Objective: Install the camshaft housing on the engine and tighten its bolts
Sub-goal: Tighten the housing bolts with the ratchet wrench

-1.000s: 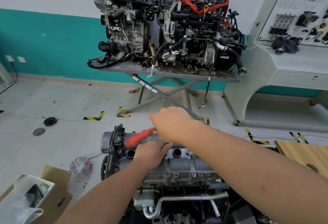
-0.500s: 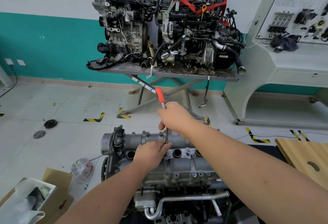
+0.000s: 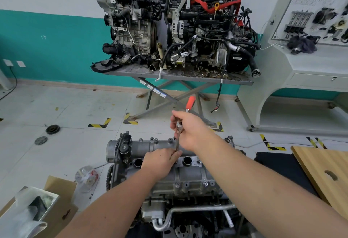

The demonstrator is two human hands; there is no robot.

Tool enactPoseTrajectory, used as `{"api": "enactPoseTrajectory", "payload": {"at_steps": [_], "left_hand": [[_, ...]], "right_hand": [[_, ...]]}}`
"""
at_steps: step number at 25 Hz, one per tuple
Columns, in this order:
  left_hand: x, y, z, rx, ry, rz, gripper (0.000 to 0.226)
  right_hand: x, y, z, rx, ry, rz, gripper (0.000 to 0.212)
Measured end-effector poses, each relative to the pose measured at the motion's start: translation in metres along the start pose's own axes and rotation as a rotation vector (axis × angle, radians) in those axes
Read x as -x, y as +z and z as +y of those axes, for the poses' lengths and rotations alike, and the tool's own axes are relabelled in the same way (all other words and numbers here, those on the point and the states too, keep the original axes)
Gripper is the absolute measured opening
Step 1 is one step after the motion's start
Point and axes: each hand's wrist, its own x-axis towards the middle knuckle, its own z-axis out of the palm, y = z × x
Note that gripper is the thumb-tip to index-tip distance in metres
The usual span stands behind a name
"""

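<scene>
Both hands work at the camshaft housing (image 3: 165, 155) seated atop the engine (image 3: 180, 196): right hand (image 3: 188, 128) gripping the red-handled ratchet (image 3: 183, 121), left hand (image 3: 162, 160) pinching its extension at the bolt, which should stay square while turning.

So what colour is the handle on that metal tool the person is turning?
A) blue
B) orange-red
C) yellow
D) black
B: the ratchet wrench's orange-red handle sticks up past the right hand gripping its metal shaft above the grey metal camshaft housing.

Bright, even light; wide-angle edge distortion
</scene>
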Motion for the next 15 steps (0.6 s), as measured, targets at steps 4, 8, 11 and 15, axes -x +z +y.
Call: {"api": "enactPoseTrajectory", "payload": {"at_steps": [4,8,11,15], "left_hand": [[-0.001,0.001,0.001,-0.055,0.030,0.016,0.049],[-0.001,0.001,0.001,-0.075,0.036,0.014,0.048],[0.000,0.001,0.002,-0.079,0.045,0.026,0.047],[0.004,0.000,0.001,-0.045,0.056,0.064,0.050]], "right_hand": [[0.004,-0.009,0.016,-0.187,-0.083,-0.080,0.025],[0.004,-0.013,0.017,-0.270,-0.072,-0.144,0.037],[-0.001,-0.002,0.016,-0.380,-0.122,0.051,0.039],[0.001,0.011,0.021,-0.355,-0.166,0.202,0.026]]}}
